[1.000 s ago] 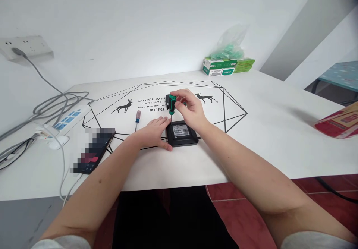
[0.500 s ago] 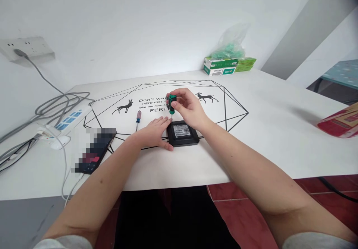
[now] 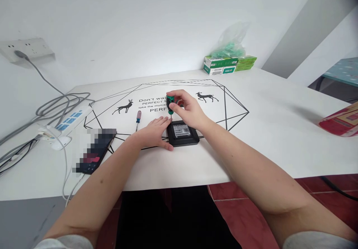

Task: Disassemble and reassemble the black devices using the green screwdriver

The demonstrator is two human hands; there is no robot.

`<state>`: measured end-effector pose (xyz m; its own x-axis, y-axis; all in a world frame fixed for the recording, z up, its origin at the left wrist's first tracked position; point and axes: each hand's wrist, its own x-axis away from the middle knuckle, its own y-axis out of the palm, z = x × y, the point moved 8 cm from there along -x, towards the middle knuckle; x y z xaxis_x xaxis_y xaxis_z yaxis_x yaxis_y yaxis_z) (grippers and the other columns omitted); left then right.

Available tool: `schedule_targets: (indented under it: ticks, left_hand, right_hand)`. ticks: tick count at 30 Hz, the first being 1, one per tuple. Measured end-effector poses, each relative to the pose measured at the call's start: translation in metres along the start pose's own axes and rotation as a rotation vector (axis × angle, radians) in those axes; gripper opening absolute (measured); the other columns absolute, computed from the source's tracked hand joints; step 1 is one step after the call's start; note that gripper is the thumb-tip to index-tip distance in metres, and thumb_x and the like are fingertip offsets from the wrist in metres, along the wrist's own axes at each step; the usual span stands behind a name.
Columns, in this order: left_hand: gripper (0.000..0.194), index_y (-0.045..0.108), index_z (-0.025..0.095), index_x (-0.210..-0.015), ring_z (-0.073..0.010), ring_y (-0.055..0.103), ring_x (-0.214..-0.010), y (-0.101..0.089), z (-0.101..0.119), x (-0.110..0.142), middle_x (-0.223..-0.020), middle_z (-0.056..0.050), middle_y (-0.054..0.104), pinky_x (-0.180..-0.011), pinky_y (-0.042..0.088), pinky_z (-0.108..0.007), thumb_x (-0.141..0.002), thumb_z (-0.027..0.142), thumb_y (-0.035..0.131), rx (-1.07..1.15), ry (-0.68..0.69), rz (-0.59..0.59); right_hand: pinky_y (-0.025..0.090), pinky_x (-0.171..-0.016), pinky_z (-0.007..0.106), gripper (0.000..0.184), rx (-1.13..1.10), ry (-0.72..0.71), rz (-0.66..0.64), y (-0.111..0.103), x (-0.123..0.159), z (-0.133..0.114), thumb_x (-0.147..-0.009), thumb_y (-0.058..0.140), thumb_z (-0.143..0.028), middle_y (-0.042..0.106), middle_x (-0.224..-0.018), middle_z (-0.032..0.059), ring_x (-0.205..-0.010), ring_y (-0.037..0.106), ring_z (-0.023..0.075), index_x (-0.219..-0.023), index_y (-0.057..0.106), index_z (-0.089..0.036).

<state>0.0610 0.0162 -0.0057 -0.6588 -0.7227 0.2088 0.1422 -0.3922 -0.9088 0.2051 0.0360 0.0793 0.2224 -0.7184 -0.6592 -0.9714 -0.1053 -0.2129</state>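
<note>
A black square box-like device (image 3: 183, 141) with a white printed label lies flat on the table. My right hand (image 3: 188, 107) grips a green-and-black screwdriver (image 3: 170, 104) by its handle. The shaft points down, nearly upright, at the far left corner of the device; whether the tip sits in a screw is too small to tell. Against the device's left side rests my left hand (image 3: 156, 132), its fingers stretched out and the thumb at the near left corner. Left of that hand lies a second screwdriver (image 3: 138, 117) with a clear reddish and blue handle.
A phone (image 3: 96, 154) lies near my left forearm. Beyond it are a power strip (image 3: 69, 122) and coiled grey cables (image 3: 60, 103). Green-and-white boxes (image 3: 220, 66) under a plastic bag (image 3: 231, 46) stand at the wall. A red package (image 3: 341, 122) sits at the right edge.
The screwdriver handle has tilted and shifted slightly left in my right hand, whose fingers have moved around it. My left hand and the device stay in place.
</note>
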Motion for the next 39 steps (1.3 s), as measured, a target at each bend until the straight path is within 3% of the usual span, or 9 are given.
schedule_targets:
  ticks: [5, 10, 15, 18, 24, 27, 35, 39]
  left_hand:
    - [0.140, 0.016, 0.016, -0.178, -0.0486, 0.008, -0.170, -0.002, 0.001, 0.001, -0.185, -0.020, 0.011, -0.135, 0.015, -0.061, -0.073, 0.086, 0.077, 0.000, -0.016, -0.005]
    - [0.141, 0.013, 0.017, -0.178, -0.0448, 0.006, -0.171, -0.001, 0.001, 0.000, -0.185, -0.019, 0.008, -0.137, 0.012, -0.058, -0.074, 0.087, 0.075, -0.025, -0.023, -0.019]
    - [0.140, 0.013, 0.017, -0.178, -0.0449, 0.007, -0.171, 0.001, 0.001, -0.001, -0.185, -0.020, 0.009, -0.136, 0.014, -0.058, -0.074, 0.089, 0.073, -0.044, -0.019, -0.019]
    - [0.139, 0.013, 0.017, -0.178, -0.0448, 0.008, -0.171, 0.000, 0.002, 0.000, -0.185, -0.021, 0.010, -0.136, 0.016, -0.057, -0.075, 0.088, 0.074, -0.056, -0.023, -0.020]
    - [0.138, 0.014, 0.018, -0.178, -0.0447, 0.008, -0.171, 0.001, 0.002, 0.001, -0.184, -0.021, 0.011, -0.136, 0.015, -0.059, -0.076, 0.088, 0.073, -0.033, 0.001, -0.010]
    - [0.137, 0.015, 0.019, -0.178, -0.0454, 0.007, -0.170, 0.002, 0.000, 0.000, -0.184, -0.022, 0.011, -0.135, 0.013, -0.060, -0.075, 0.088, 0.074, -0.015, 0.012, 0.003]
    - [0.135, 0.020, 0.021, -0.177, -0.0455, 0.013, -0.170, 0.000, -0.004, 0.000, -0.183, -0.019, 0.020, -0.134, 0.018, -0.061, -0.073, 0.083, 0.080, 0.038, 0.050, 0.065]
    - [0.136, 0.021, 0.018, -0.177, -0.0445, 0.010, -0.170, 0.000, 0.000, 0.002, -0.184, -0.020, 0.014, -0.136, 0.016, -0.059, -0.073, 0.082, 0.081, 0.022, 0.025, 0.051]
  right_hand:
    - [0.059, -0.094, 0.043, 0.036, 0.103, -0.025, 0.030, -0.005, 0.000, -0.002, -0.095, 0.073, -0.041, 0.073, -0.127, 0.0053, -0.105, 0.066, 0.0218, -0.129, 0.071, -0.030]
    - [0.061, -0.100, 0.047, 0.030, -0.061, 0.022, 0.014, -0.004, -0.001, 0.000, -0.104, 0.059, -0.045, 0.073, -0.135, 0.0054, -0.120, 0.068, 0.0243, -0.127, 0.072, -0.031]
    - [0.063, -0.087, 0.043, 0.037, -0.084, 0.052, 0.034, -0.002, 0.000, 0.011, -0.099, 0.069, -0.055, 0.070, -0.113, 0.0040, -0.094, 0.066, 0.0204, -0.127, 0.067, -0.031]
    - [0.062, -0.086, 0.043, 0.041, -0.041, 0.054, 0.075, -0.002, 0.002, 0.014, -0.093, 0.078, -0.054, 0.065, -0.105, 0.0029, -0.090, 0.062, 0.0206, -0.124, 0.065, -0.031]
    - [0.059, -0.096, 0.046, 0.035, -0.092, 0.060, 0.003, 0.004, 0.003, 0.005, -0.099, 0.066, -0.040, 0.069, -0.128, 0.0065, -0.116, 0.065, 0.0247, -0.132, 0.065, -0.031]
    - [0.059, -0.095, 0.046, 0.033, -0.087, 0.057, -0.018, 0.004, 0.003, 0.002, -0.099, 0.063, -0.039, 0.071, -0.121, 0.0058, -0.114, 0.066, 0.0243, -0.131, 0.065, -0.030]
    - [0.056, -0.087, 0.041, 0.037, 0.059, 0.014, 0.033, 0.010, 0.006, -0.002, -0.092, 0.075, -0.039, 0.066, -0.116, 0.0038, -0.096, 0.062, 0.0203, -0.125, 0.061, -0.030]
    - [0.058, -0.083, 0.039, 0.038, 0.061, 0.042, 0.192, -0.011, 0.001, 0.001, -0.091, 0.076, -0.040, 0.066, -0.110, 0.0028, -0.091, 0.062, 0.0197, -0.124, 0.060, -0.030]
